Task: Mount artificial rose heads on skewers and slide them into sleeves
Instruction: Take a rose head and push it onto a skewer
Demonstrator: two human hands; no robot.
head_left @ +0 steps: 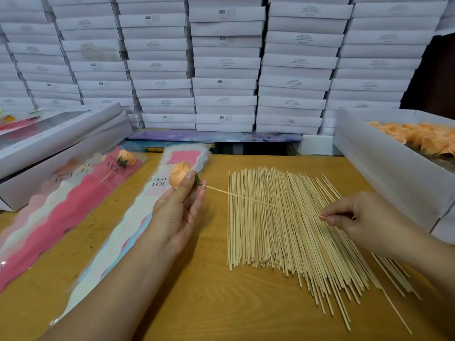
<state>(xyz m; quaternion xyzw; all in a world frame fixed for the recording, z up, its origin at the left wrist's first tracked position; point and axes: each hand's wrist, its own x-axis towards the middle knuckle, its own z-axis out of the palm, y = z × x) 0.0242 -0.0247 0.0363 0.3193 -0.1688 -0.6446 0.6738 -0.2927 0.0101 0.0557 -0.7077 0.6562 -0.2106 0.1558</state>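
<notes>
Where legible, "SGS" on boxes [222,81]

My left hand [178,212] pinches an orange rose [179,177] by its green base, palm up. A skewer [261,202] runs from that base to my right hand [364,221], which grips its far end between thumb and fingertips. Under the skewer a pile of skewers [290,232] lies fanned on the wooden table [197,303]. Left of my hand lies a stack of sleeves [128,232]; further left, a sleeve already holding a rose [73,205]. At right, a white box [384,166] holds more orange heads [423,139].
</notes>
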